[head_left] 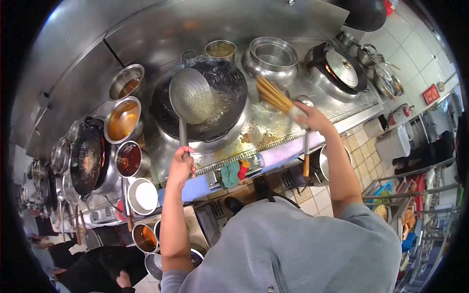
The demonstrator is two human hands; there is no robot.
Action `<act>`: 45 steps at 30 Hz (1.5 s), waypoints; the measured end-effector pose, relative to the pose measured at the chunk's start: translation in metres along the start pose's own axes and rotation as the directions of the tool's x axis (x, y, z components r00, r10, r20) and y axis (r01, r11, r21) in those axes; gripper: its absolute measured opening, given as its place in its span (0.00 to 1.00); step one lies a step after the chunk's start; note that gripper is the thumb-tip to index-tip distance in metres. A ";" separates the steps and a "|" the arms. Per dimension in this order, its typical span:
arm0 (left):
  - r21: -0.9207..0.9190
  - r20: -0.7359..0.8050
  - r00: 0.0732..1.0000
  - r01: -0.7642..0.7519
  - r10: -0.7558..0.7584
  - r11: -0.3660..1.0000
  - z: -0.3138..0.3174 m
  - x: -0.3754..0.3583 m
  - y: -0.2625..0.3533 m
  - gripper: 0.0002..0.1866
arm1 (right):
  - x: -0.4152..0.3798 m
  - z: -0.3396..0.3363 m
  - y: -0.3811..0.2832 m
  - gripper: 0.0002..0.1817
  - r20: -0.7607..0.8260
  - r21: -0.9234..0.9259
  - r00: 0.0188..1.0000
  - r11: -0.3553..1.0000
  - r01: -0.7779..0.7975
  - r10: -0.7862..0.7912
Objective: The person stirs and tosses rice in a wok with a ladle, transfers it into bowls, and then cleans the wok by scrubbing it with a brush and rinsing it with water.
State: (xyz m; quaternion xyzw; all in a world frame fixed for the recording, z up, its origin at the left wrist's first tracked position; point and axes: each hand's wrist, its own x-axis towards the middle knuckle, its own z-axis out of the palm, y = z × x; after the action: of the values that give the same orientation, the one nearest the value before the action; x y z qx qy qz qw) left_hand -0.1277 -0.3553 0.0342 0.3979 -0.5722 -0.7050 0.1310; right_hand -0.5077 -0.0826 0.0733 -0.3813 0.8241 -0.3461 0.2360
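My left hand (181,168) is closed round the handle of a large perforated metal strainer (190,95). The strainer's round head lies over the left part of a big black wok (227,85), which has some liquid in its bottom. To the right of the wok, my right hand (309,118) grips a bamboo brush (273,95), its bristles pointing up and left above the steel stovetop (273,128). A ladle with a wooden handle (306,163) lies just below my right hand, over the stove's front edge.
Behind stand a steel pot (273,73) and a small bowl (220,49). A lidded wok (342,69) is at the right. Sauce bowls (122,119) and another wok (87,158) line the left. A co-worker's hand (123,279) shows at lower left.
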 end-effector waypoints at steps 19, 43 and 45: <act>-0.163 -0.047 0.984 -0.175 0.170 0.971 0.180 -0.036 0.056 0.10 | -0.126 0.067 0.128 0.28 -0.385 -0.115 0.910 0.971 -0.209 0.151; -0.294 0.410 0.807 0.559 -0.426 0.775 0.376 0.063 -0.063 0.26 | -0.136 0.034 0.166 0.08 -0.253 0.325 0.839 0.859 -0.395 0.482; -0.020 0.570 0.660 0.607 -0.490 0.794 0.354 0.048 -0.060 0.29 | -0.141 0.048 0.197 0.08 -0.318 0.257 0.898 0.939 -0.228 0.305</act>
State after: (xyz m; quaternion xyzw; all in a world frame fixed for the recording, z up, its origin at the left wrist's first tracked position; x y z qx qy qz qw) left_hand -0.3942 -0.1184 -0.0300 0.3225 -0.3601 -0.8490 -0.2134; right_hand -0.4836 0.1024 -0.0883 -0.1684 0.8555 -0.4594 0.1693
